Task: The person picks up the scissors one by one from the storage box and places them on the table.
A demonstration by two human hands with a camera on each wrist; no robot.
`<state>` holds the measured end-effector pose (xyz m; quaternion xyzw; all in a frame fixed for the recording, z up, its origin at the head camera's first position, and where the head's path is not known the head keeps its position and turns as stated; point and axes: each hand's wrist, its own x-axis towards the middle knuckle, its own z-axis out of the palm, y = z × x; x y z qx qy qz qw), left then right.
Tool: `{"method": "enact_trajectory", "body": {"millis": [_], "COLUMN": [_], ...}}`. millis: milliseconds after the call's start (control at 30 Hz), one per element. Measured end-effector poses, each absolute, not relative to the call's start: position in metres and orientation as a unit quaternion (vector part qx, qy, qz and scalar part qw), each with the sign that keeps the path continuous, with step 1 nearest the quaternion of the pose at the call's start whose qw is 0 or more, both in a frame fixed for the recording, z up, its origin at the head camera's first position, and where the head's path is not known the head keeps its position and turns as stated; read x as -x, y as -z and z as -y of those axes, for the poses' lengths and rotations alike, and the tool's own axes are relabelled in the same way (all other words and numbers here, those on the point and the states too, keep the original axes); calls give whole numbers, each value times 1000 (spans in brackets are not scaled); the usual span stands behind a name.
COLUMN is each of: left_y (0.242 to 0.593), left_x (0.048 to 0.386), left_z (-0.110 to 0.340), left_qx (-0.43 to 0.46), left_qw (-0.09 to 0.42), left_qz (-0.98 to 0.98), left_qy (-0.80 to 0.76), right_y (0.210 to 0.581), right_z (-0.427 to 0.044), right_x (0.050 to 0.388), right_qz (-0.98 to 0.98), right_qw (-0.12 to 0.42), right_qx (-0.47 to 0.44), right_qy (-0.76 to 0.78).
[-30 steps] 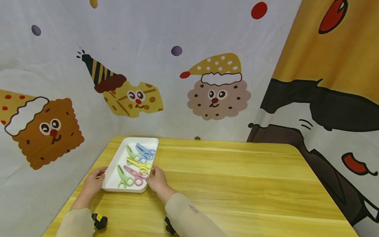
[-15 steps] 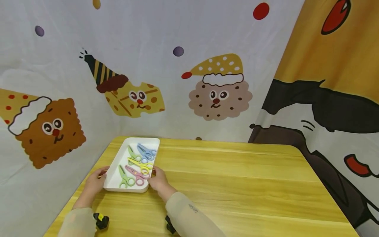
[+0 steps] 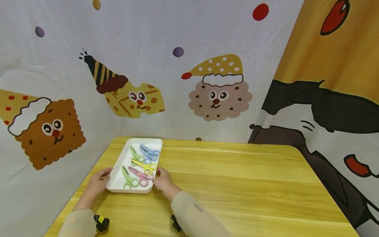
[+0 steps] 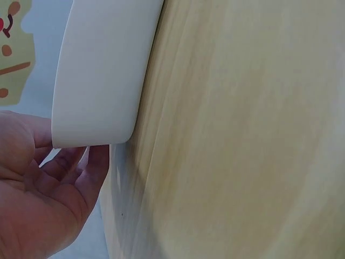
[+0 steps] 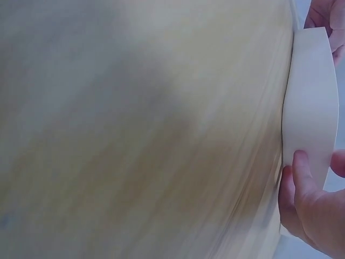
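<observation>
A shallow white tray [image 3: 117,180] lies at the left of the wooden table, held at both sides. My left hand [image 3: 97,183] grips its left side, with the thumb by the rim and fingers against the wall, as the left wrist view shows. On the opposite side my right hand [image 3: 164,181] grips the wall [image 5: 310,97] near the front corner. Inside are several plastic scissors: light green scissors [image 3: 128,179] in front, pink scissors [image 3: 143,178], yellow scissors [image 3: 146,166], blue scissors [image 3: 149,153] and more green scissors [image 3: 137,157] behind. Whether the tray's base touches the table everywhere, I cannot tell.
The wooden table [image 3: 237,184] extends far to the right of the tray. A fabric backdrop [image 3: 165,26] with cartoon prints hangs close behind the table's back edge and along its sides. Small black devices [image 3: 101,223] are at both wrists.
The tray, with the scissors in it, has shifted slightly to the right, and both hands have moved along with it. Their grip looks the same. The head view has turned a little.
</observation>
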<state>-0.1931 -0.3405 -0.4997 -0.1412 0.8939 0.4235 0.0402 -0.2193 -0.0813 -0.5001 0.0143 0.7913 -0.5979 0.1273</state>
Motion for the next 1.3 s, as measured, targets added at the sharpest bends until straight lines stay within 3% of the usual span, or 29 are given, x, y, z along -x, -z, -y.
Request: {"method": "enact_trajectory", "body": {"millis": [1067, 1300], "left_y": [503, 506], "left_x": [201, 200], "left_z": [288, 277], "left_qx": [101, 79], "left_qw": [58, 34], "left_qz": [-882, -879], "left_qy": [-457, -469], "right_y": [498, 495], "right_z": [14, 0], "right_x": [217, 215], "right_qz": [-811, -808], "right_qw": [123, 130], "right_qx": [6, 5], "right_qy": [573, 575]}}
